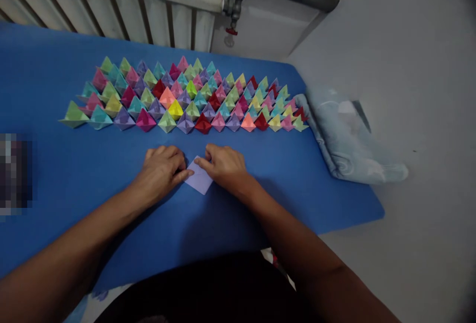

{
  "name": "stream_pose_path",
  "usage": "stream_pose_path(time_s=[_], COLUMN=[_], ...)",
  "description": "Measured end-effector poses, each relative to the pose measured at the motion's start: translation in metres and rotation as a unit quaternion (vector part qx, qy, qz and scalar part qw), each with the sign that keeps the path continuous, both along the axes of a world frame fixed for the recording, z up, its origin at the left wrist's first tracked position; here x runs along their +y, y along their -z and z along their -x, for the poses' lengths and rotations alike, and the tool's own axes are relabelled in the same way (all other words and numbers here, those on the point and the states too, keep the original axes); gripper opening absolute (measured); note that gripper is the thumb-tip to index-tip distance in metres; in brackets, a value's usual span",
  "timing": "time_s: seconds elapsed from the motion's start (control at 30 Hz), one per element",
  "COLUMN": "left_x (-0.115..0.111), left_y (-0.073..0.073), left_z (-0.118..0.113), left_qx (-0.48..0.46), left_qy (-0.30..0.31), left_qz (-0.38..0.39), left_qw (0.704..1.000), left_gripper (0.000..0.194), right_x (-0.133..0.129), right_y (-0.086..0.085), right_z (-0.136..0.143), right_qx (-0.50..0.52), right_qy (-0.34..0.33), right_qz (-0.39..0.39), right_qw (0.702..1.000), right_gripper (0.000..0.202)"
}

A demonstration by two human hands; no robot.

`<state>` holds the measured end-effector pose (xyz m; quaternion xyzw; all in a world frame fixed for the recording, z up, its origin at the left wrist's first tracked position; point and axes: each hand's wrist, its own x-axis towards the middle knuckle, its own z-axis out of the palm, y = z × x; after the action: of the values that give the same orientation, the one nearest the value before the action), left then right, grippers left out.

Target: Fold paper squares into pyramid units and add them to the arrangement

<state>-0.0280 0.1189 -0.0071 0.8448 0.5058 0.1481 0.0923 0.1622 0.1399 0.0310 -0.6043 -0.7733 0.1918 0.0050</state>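
A small folded piece of pale purple paper lies on the blue table, between my two hands. My left hand has curled fingers, and its thumb presses on the paper's left side. From the right, my right hand holds the paper's upper part with thumb and bent fingers. Beyond the hands stand several rows of small folded paper boats in green, pink, purple, red, yellow and blue.
A folded light blue cloth rests at the table's right end against the wall. Behind the table are a white radiator and a pipe with a red valve. A blurred object is at the left edge.
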Motion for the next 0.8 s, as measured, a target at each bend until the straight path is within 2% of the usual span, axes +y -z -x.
stream_pose_path(time_s=[0.13,0.23,0.37,0.47,0.63,0.8], left_x=[-0.002,-0.007,-0.018,-0.028,-0.049,-0.069], left_y=[0.002,0.003,0.001,-0.001,-0.004,-0.003], left_z=[0.0,-0.002,-0.008,-0.014,-0.028,-0.045], left_qx=[0.018,0.037,0.054,0.068,0.086,0.143], left_qy=[-0.002,0.005,0.085,0.119,0.06,-0.026], left_qz=[-0.039,-0.105,-0.176,-0.188,-0.147,-0.142], left_qw=[0.999,0.994,0.979,0.973,0.984,0.979], left_gripper=[0.025,0.025,0.028,0.03,0.037,0.048], right_x=[0.005,0.006,0.009,0.011,0.014,0.014], right_y=[-0.006,-0.007,-0.007,-0.008,-0.012,-0.014], right_z=[0.0,0.001,0.002,0.004,0.005,0.005], right_qx=[-0.004,0.0,0.005,0.001,-0.011,-0.018], right_qy=[0.005,0.002,0.012,0.015,0.011,0.008], right_qz=[0.024,0.02,0.016,0.025,0.045,0.049], right_qw=[1.0,1.0,1.0,1.0,0.999,0.999], right_gripper=[0.032,0.03,0.03,0.031,0.032,0.034])
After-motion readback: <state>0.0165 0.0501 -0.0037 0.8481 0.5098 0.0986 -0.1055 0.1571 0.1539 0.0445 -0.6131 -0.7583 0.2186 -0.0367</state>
